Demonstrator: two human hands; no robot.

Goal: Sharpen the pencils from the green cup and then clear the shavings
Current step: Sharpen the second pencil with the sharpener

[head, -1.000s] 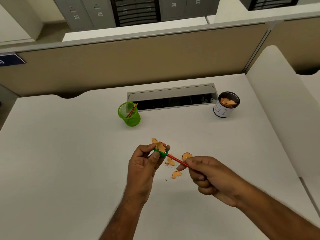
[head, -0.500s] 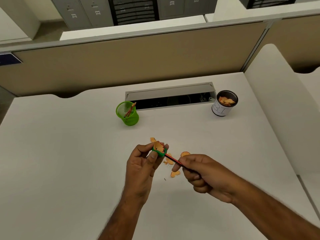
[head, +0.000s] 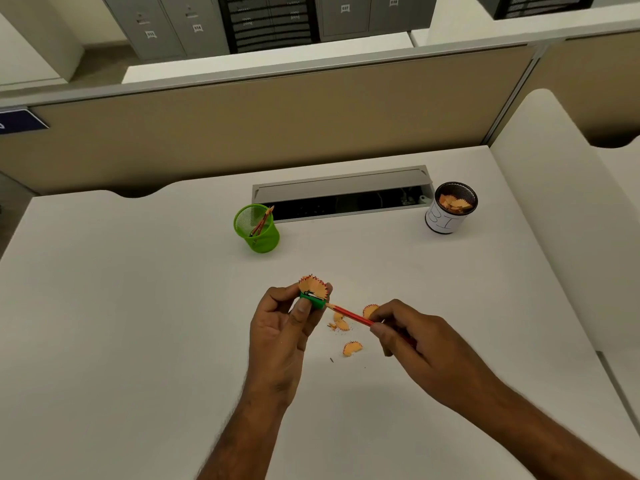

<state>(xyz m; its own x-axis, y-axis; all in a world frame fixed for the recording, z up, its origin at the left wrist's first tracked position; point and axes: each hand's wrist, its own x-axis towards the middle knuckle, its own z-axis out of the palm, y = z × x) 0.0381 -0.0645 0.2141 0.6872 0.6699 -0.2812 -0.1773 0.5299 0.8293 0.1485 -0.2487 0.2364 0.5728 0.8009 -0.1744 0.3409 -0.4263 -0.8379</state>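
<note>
My left hand [head: 284, 327] pinches a small green sharpener [head: 313, 299] with a fan of orange shavings [head: 313, 284] curling out of its top. My right hand [head: 412, 337] grips a red pencil [head: 349, 315]; its sharpened tip sits just at the sharpener's opening, barely outside it. Loose shavings [head: 351, 348] lie on the white desk [head: 138, 323] under and between my hands. The green mesh cup [head: 258, 230] stands farther back, left of centre, with pencils [head: 261, 221] leaning inside.
A black mesh cup [head: 450, 211] with a white paper label, holding shavings, stands at the back right. An open grey cable tray [head: 343, 194] runs between the two cups. A beige partition [head: 242, 133] closes the desk's far side; a white divider [head: 554, 202] borders the right.
The pencil has slid back out of the sharpener, so its tip now shows. The fan of shavings on the sharpener has grown larger. Both hands stay in about the same place.
</note>
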